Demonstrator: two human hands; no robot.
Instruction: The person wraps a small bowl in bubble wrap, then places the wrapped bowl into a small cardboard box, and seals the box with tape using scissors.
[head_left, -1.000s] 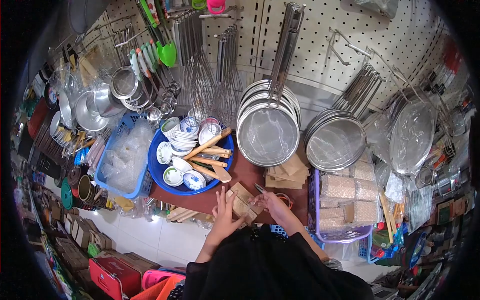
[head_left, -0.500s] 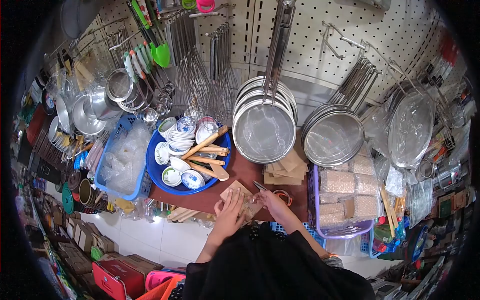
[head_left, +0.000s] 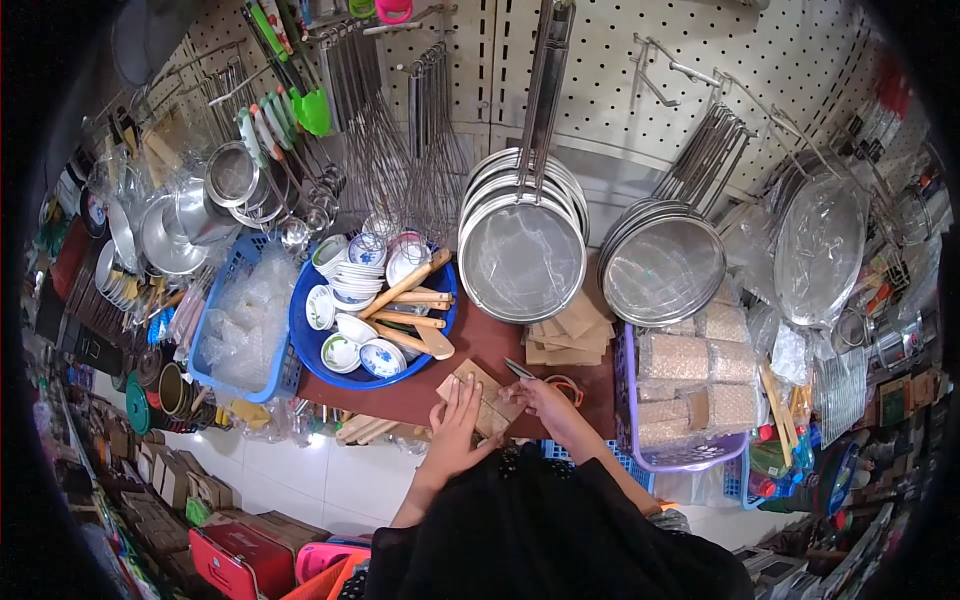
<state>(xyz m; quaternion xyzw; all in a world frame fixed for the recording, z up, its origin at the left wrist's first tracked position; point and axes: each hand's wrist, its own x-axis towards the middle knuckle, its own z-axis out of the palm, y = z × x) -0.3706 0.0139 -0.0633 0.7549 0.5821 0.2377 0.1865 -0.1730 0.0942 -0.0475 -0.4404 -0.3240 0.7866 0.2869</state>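
One head-worn camera looks forward and down at both hands (head_left: 457,440).

Even, fairly bright light in here; white glints on the floor tiles (head_left: 290,472) and shine on the plastic wrap (head_left: 245,335). The edges bow, soften and fall to black.

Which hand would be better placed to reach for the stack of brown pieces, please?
Probably the right hand: it is nearer the brown stack, though it already holds a pointed tool. The left hand rests on the brown piece, farther away.
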